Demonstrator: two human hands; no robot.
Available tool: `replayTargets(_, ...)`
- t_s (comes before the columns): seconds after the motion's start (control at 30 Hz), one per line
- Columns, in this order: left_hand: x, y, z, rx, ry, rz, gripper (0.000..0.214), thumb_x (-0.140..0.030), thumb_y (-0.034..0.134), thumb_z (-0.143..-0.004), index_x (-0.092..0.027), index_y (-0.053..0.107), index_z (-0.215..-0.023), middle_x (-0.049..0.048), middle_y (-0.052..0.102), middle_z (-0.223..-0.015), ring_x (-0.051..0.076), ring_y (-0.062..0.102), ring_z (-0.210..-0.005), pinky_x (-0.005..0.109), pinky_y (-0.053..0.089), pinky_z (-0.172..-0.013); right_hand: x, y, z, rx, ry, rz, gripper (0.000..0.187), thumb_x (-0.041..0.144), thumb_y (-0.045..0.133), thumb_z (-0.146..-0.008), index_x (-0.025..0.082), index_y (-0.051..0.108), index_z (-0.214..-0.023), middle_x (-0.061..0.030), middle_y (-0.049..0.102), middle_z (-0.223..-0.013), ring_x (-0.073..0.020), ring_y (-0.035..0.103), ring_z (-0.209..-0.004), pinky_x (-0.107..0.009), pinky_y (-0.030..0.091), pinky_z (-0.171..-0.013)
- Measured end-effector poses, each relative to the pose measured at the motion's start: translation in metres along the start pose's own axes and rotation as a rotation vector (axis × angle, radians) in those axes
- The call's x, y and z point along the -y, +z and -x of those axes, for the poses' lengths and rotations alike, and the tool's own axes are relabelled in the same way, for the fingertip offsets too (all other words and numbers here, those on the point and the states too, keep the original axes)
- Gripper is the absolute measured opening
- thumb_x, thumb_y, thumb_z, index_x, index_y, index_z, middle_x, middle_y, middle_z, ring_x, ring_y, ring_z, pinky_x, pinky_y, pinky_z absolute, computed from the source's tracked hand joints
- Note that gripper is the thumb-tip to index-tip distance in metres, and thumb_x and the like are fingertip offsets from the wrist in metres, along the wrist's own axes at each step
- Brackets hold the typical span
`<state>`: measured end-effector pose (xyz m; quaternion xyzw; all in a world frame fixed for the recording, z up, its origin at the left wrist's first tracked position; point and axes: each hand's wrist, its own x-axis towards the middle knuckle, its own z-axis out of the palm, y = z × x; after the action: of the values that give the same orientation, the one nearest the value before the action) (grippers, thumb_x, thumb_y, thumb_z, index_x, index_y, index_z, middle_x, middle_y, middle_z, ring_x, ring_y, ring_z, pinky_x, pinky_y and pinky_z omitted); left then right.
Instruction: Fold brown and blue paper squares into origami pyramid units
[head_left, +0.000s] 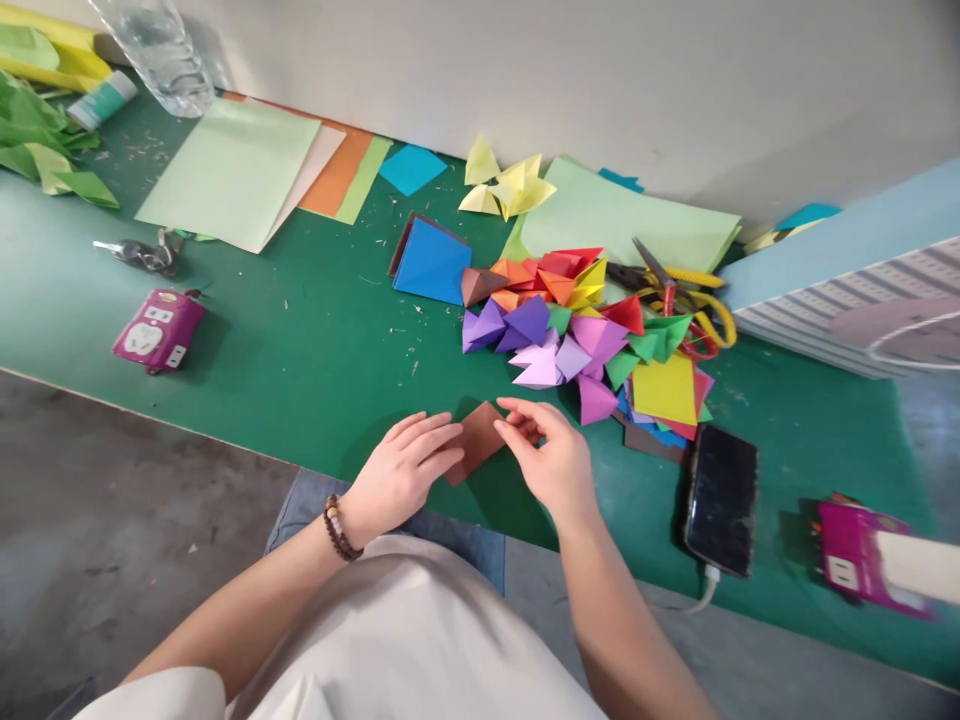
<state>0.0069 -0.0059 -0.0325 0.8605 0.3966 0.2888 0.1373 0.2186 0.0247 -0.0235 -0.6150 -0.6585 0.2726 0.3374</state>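
Centrally, just below the middle of the frame, a small brown rectangular piece of paper (475,446) lies slantwise between the two hands, near the front edge of the green table (315,340). The left hand (405,465), with a dark beaded bracelet (335,528) at its wrist, has its grip spread: the fingers reach out nearly straight, and their tips touch the brown paper's left side without closing around it. The right hand (555,455) has thumb and forefinger at the paper's right corner, their tips slightly apart and the other fingers curled under; whether this grip pinches the corner, I cannot tell.

Just above and right of the hands sits a heap of folded paper points (527,322) in purple, lilac, orange, red, yellow and green. A blue square of paper (433,262) lies to the heap's left, over a brown one. At the heap's lower right is a yellow square of paper (666,388) on other coloured sheets, with a black smartphone (721,500) below it, plugged into a white cable (705,594). Toward the left of the frame stands a magenta power adapter (157,328); at upper left is a clear plastic bottle (161,60).
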Motion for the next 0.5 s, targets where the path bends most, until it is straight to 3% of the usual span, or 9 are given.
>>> replayTargets(0.07,-0.006,0.000,-0.002,-0.065,-0.102,-0.021,0.025,-0.017,0.051,-0.094,-0.017,0.061,-0.117,0.0093,0.067,-0.119,0.021,0.060,-0.111,0.040,0.051,-0.093,0.001,0.001,0.012,-0.082,0.047,-0.037,0.020,0.031,0.060,-0.088,0.021,0.067,-0.104,-0.0013,0.060,-0.081,-0.0136,0.057,-0.065,-0.029,0.052,-0.063)
replayTargets(0.17,-0.017,0.000,-0.011,-0.031,-0.177,-0.077,0.054,-0.038,0.067,-0.085,-0.013,0.051,-0.130,0.0134,0.064,-0.121,0.026,0.059,-0.100,0.043,0.053,-0.085,0.004,0.005,0.031,-0.168,0.056,-0.061,0.023,0.031,0.059,-0.090,0.022,0.065,-0.110,-0.0014,0.058,-0.082,-0.0138,0.057,-0.067,-0.029,0.052,-0.064)
replayTargets(0.23,-0.023,0.000,-0.017,0.019,-0.179,-0.110,0.059,-0.034,0.067,-0.085,-0.012,0.046,-0.135,0.0139,0.062,-0.124,0.027,0.057,-0.102,0.045,0.053,-0.087,0.006,0.008,0.042,-0.184,0.039,-0.068,0.025,0.030,0.059,-0.090,0.022,0.063,-0.114,-0.0018,0.058,-0.084,-0.0142,0.057,-0.069,-0.030,0.053,-0.065)
replayTargets(0.33,-0.027,0.001,-0.023,0.021,-0.129,-0.139,0.044,-0.021,0.057,-0.090,-0.013,0.047,-0.133,0.0122,0.063,-0.121,0.026,0.057,-0.104,0.044,0.053,-0.089,0.005,0.006,0.055,-0.153,0.028,-0.113,0.030,0.027,0.058,-0.091,0.024,0.059,-0.120,-0.0022,0.058,-0.087,-0.0139,0.059,-0.068,-0.031,0.054,-0.065)
replayTargets(0.5,-0.025,0.003,-0.022,-0.005,0.005,-0.114,0.033,-0.012,0.045,-0.094,-0.013,0.051,-0.127,0.0129,0.061,-0.123,0.025,0.055,-0.117,0.045,0.051,-0.100,-0.001,-0.013,0.064,0.034,-0.083,-0.185,0.034,0.020,0.046,-0.096,0.027,0.054,-0.129,-0.0028,0.061,-0.090,-0.0134,0.061,-0.067,-0.030,0.055,-0.063)
